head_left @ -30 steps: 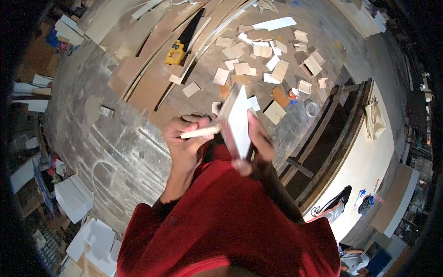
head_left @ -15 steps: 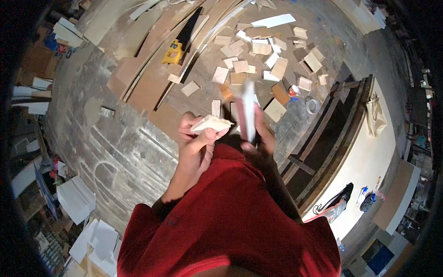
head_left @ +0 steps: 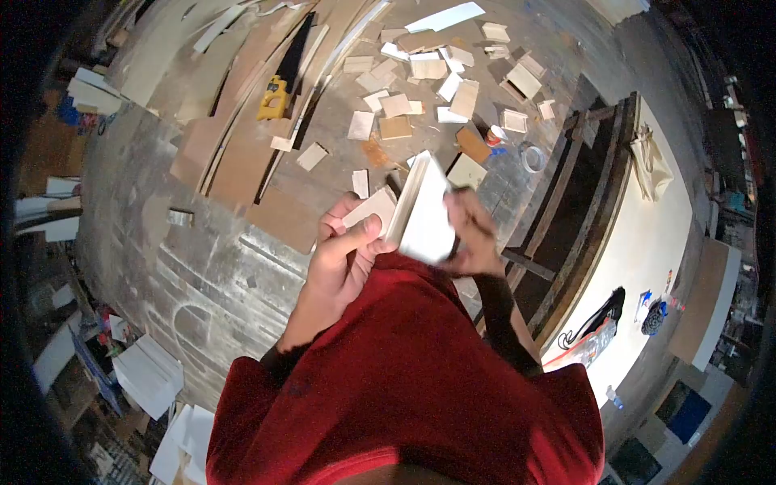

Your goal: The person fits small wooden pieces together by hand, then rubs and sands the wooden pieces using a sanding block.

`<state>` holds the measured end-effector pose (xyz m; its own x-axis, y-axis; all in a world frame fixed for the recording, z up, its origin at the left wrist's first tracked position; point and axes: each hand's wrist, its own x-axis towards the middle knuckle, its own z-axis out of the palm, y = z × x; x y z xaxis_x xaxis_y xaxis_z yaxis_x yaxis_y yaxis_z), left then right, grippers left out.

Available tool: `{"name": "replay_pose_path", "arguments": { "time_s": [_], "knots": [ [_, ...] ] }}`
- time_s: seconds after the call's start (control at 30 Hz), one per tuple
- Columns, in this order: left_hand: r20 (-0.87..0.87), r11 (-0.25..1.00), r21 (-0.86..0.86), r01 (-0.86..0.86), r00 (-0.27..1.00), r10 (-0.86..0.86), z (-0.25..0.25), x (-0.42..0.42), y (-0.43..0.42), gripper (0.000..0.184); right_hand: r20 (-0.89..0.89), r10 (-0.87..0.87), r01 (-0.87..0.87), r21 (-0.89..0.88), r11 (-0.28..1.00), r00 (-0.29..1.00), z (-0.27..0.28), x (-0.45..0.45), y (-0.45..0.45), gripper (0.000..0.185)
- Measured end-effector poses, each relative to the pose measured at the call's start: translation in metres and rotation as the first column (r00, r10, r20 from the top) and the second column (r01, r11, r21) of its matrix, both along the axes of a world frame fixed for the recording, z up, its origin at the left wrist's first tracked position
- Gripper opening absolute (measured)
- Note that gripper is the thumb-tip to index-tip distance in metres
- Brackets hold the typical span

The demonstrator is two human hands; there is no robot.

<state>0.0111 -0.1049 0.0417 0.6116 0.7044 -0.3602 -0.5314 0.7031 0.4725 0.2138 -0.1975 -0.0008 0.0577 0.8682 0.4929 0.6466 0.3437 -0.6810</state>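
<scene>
My left hand (head_left: 343, 246) pinches a small pale wood block (head_left: 370, 208) between thumb and fingers. In my right hand (head_left: 475, 234), partly smeared by motion, is a white-faced board piece (head_left: 428, 214) with layered, wood-coloured edges. The white piece is tilted, and its left edge comes right up to the block and my left fingertips. Whether the two pieces touch is unclear. Both hands are held in front of the red shirt, above the floor.
Many wood offcuts (head_left: 396, 127) lie scattered on the floor ahead. A yellow-handled handsaw (head_left: 275, 99) rests on long boards (head_left: 230, 145) at left. To the right are a roll of tape (head_left: 532, 157) and a dark wooden frame beside a white panel (head_left: 647, 234).
My right hand has turned the white-faced piece and brought it left against or beside the block. The block in my left hand has tilted, showing its broad face. The view has shifted slightly.
</scene>
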Motion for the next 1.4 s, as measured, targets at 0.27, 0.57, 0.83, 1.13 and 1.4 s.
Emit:
{"name": "replay_pose_path", "arguments": {
  "time_s": [0.27, 0.57, 0.83, 1.13, 1.4],
  "knots": [
    [0.057, 0.988, -0.092, 0.124, 0.991, -0.119, -0.006, 0.006, 0.006, 0.017, -0.18, -0.019, 0.031, 0.062, 0.998, 0.983, -0.004, -0.002, -0.004, 0.09],
    [0.042, 0.958, -0.195, 0.21, 0.978, -0.206, -0.011, 0.004, 0.015, 0.041, -0.052, -0.165, 0.17, 0.139, 0.975, 0.985, -0.007, 0.014, 0.004, 0.09],
    [-0.115, 0.944, -0.096, 0.316, 0.938, -0.326, -0.004, 0.004, 0.016, 0.019, 0.023, -0.276, 0.274, 0.05, 0.96, 0.961, -0.024, 0.012, -0.001, 0.088],
    [-0.046, 0.963, -0.111, 0.245, 0.967, -0.251, -0.004, 0.005, 0.017, 0.017, -0.417, -0.255, 0.054, -0.437, 0.898, 0.872, -0.014, -0.01, -0.016, 0.085],
    [-0.053, 0.971, -0.045, 0.236, 0.97, -0.238, 0.001, 0.007, 0.013, 0.018, -0.272, -0.154, 0.115, -0.153, 0.981, 0.95, -0.016, -0.017, -0.001, 0.084]
  ]
}}
